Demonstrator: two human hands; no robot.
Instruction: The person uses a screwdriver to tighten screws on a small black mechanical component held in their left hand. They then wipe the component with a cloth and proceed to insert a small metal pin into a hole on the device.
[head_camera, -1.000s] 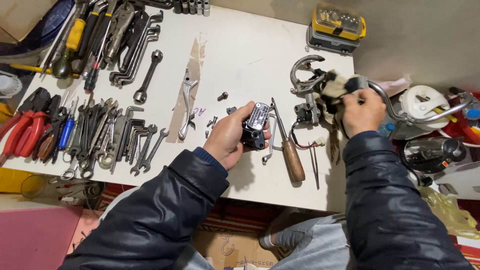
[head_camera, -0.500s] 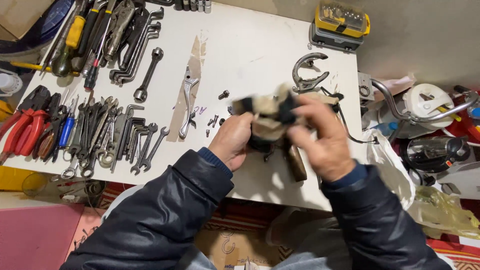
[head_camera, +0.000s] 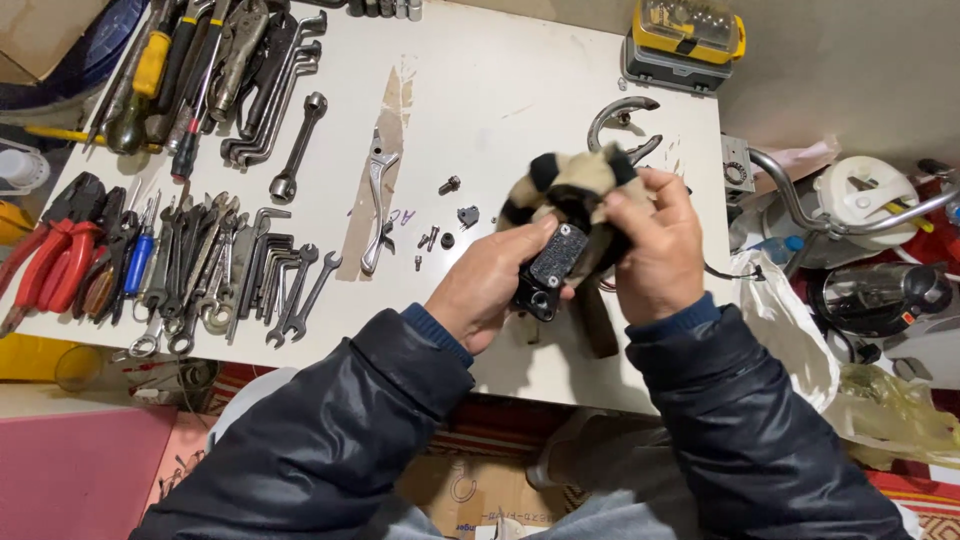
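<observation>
The left hand (head_camera: 490, 285) grips a small black metal part (head_camera: 548, 272) above the near edge of a white table (head_camera: 500, 90). The right hand (head_camera: 655, 245) presses a tan-and-black rag (head_camera: 565, 185) against it. Loose screws (head_camera: 440, 235) lie just beyond (wrenches (head_camera: 250, 270) and red pliers (head_camera: 50, 255) spread left). A yellow case (head_camera: 685, 40) sits at the far edge.

Your white bench (head_camera: 520, 80): wrenches (head_camera: 235, 275) fanned along the left edge, red-handled pliers (head_camera: 50, 260) beside them, screwdrivers (head_camera: 150, 70) top left. A silver lever (head_camera: 375, 195) lies on a brown scuffed strip (head_camera: 385, 150) mid-bench, small screws (head_camera: 440, 235) just right of it. Yellow bit case (head_camera: 685, 40) at the far right corner, curved metal clamp (head_camera: 620, 120) near it.
</observation>
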